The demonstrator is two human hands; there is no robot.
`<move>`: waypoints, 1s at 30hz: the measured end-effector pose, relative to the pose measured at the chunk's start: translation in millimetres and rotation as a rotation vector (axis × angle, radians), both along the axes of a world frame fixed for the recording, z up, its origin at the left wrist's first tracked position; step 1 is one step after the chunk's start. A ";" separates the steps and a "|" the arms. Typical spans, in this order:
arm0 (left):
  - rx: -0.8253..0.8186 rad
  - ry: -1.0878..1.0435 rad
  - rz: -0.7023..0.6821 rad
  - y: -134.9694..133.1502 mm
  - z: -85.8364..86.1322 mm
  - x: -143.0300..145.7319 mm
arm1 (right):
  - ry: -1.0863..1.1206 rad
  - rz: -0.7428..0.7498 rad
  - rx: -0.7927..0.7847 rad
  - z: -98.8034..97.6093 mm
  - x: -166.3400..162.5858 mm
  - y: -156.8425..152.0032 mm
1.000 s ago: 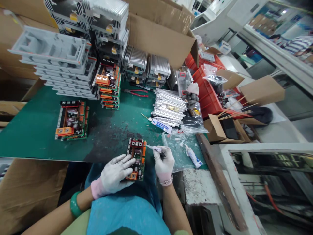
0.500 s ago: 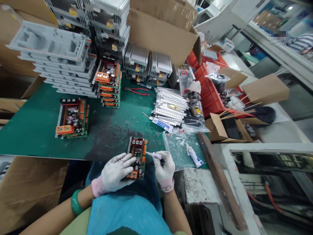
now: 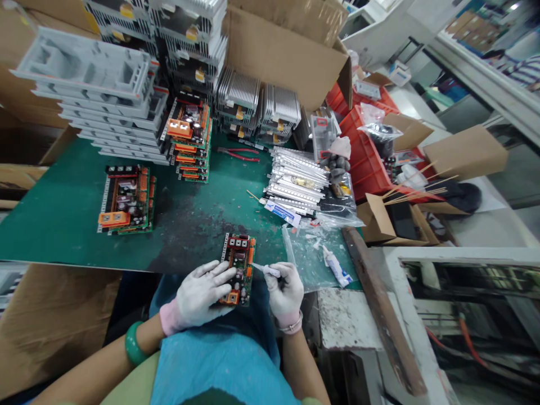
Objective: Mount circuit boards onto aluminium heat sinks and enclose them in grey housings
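Note:
A circuit board (image 3: 239,256) with orange and black parts lies at the table's front edge, its lower end over my lap. My left hand (image 3: 205,289), in a white glove, grips its left side, fingers stretched across the top and thumb by the lower end. In my gloved right hand (image 3: 286,289), a small white tube (image 3: 270,270) with a thin pointed nozzle is pinched between thumb and fingers. The nozzle tip points left at the board's right edge; whether it touches, I cannot tell. Another tube (image 3: 336,267) lies on a clear plastic bag (image 3: 301,256) to the right.
Circuit boards are stacked at the left (image 3: 126,197) and farther back (image 3: 189,138). Grey housings (image 3: 93,84) and finned metal housings (image 3: 280,107) stand behind. Red-handled pliers (image 3: 240,154), metal strips (image 3: 295,180) and a boxed tube (image 3: 282,212) lie beyond my hands. A wooden bar (image 3: 379,309) borders the right.
The view has shifted slightly. Both hands keep the same hold, and the tube's nozzle stays at the board's right edge.

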State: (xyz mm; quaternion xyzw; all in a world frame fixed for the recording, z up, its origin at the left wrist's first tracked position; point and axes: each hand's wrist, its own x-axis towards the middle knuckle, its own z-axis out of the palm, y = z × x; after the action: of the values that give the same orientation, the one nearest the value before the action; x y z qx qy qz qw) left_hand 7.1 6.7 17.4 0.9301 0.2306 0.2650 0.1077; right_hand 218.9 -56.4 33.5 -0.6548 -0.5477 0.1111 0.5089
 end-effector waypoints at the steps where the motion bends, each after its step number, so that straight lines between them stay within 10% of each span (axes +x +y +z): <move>1: -0.011 0.002 0.002 -0.2 -0.6 -0.4 | 0.003 -0.002 0.004 -0.1 0.2 -0.8; 30: -0.005 -0.040 -0.005 -6.3 2.7 -6.0 | -0.133 0.153 0.068 18.6 -1.4 -19.0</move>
State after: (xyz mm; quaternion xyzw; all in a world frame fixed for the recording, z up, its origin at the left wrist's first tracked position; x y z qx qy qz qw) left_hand 1.1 0.3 20.0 0.9250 0.2265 0.2827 0.1152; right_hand 217.4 -75.4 52.1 -0.5992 -0.6321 0.0875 0.4834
